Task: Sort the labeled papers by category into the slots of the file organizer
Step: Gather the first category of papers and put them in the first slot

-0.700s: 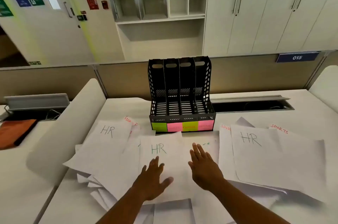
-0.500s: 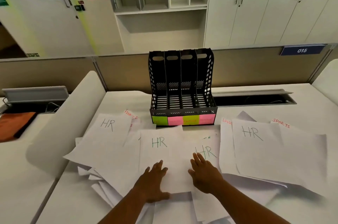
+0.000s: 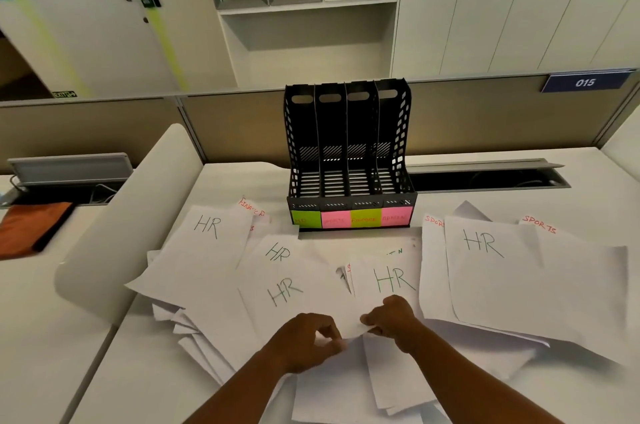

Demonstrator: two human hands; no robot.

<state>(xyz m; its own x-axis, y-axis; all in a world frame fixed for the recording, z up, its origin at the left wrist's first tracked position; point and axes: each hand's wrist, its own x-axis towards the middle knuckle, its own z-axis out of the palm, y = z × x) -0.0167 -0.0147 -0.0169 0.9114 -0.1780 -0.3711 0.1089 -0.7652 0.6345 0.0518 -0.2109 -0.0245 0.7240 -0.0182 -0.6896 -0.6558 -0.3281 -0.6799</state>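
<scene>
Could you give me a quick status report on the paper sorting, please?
Left hand and right hand pinching HR sheets. File organizer slots all empty. Path clear.

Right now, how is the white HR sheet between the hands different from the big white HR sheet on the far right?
The white HR sheet between the hands has green lettering; the big white HR sheet on the far right has dark lettering. The first is pinched at its near edge by the right hand, with the left hand gripping paper beside it; the second lies untouched atop its pile. Both are white, face up and marked HR.
</scene>
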